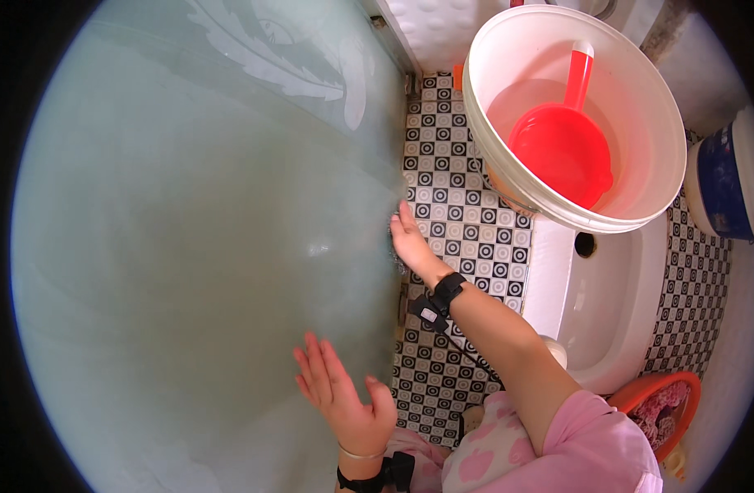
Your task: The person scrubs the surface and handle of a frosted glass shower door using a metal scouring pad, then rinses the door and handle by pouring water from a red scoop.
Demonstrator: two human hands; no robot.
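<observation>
Against the frosted glass panel (188, 230) we press our left hand (340, 394) flat, fingers spread; at its right edge our right hand (410, 242) scrubs, fingers together.

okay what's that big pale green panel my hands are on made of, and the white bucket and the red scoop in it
The panel looks like frosted glass: translucent, smooth, with a soft glare spot and a paler etched leaf pattern near the top. The left hand lies flat on it; the right hand is at its edge. The white bucket and red scoop look like glossy moulded plastic.
</observation>
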